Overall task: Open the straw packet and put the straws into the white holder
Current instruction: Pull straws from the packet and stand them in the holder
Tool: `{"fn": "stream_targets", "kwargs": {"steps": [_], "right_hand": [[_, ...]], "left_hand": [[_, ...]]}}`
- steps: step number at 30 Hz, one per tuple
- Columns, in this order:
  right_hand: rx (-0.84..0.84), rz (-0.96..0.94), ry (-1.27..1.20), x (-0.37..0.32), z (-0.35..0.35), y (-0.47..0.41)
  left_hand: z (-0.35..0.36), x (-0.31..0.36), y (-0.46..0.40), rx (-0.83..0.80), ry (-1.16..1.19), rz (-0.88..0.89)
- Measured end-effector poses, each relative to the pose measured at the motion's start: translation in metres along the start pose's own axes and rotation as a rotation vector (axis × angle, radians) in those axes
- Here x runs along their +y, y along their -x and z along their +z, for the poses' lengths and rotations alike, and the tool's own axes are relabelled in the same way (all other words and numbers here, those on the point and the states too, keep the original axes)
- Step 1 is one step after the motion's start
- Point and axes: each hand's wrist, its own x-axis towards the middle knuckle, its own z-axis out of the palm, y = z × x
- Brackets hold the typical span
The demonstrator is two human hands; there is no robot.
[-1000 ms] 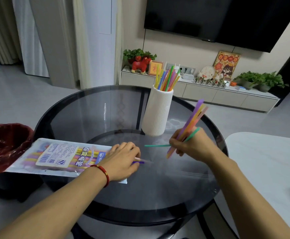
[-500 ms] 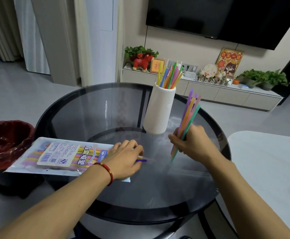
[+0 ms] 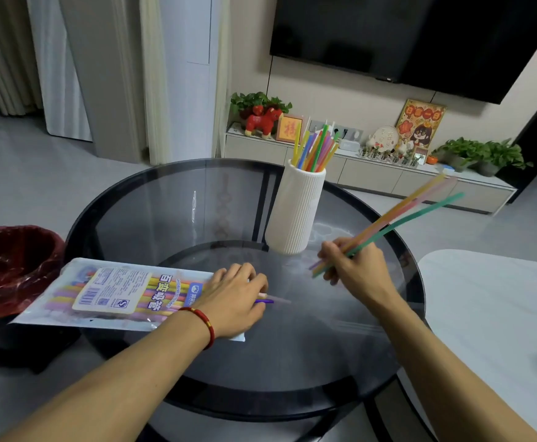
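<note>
The straw packet [image 3: 114, 291] lies flat on the left part of the round glass table [image 3: 171, 212], with coloured straws still inside. My left hand [image 3: 233, 298] rests on its open right end, fingers pinching straw tips; a purple tip [image 3: 265, 301] sticks out. My right hand [image 3: 351, 266] grips a small bunch of straws [image 3: 398, 215] that slants up to the right, a green one lowest. The white ribbed holder [image 3: 296, 212] stands upright just left of that hand, holding several coloured straws [image 3: 315, 148].
A dark red bin [image 3: 8, 266] with a plastic liner stands left of the table. A white table [image 3: 500, 314] edge is at the right. Behind are a low cabinet [image 3: 372, 177] with plants and ornaments, and a wall television.
My right hand has tilted the held bunch from nearly upright to slanting far right. My left hand stays on the packet's end.
</note>
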Motion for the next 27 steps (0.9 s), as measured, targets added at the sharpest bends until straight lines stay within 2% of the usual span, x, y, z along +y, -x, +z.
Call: {"fn": "stream_targets", "kwargs": {"steps": [4,6,10,17,22,27], "right_hand": [[0.217,0.059,-0.457,-0.041,-0.009,-0.039],[0.321,0.052,-0.551,-0.062,-0.014,-0.063],[0.406,-0.067,-0.355,-0.086,-0.012,-0.103],[0.291,-0.059,0.1,-0.098,0.0,-0.14],[0.099,0.057,0.163,-0.108,-0.01,-0.152],[0.183,-0.065,0.197,-0.118,-0.023,-0.148]], "left_hand": [[0.002,0.002,-0.002,-0.005,-0.026,-0.008],[0.002,0.0,-0.002,-0.005,-0.023,-0.005],[0.003,-0.003,-0.002,0.017,-0.019,0.014],[0.005,-0.003,-0.004,0.025,-0.033,0.008],[0.006,-0.005,-0.004,0.018,0.004,0.012],[0.007,-0.006,-0.005,0.015,0.013,0.016]]}}
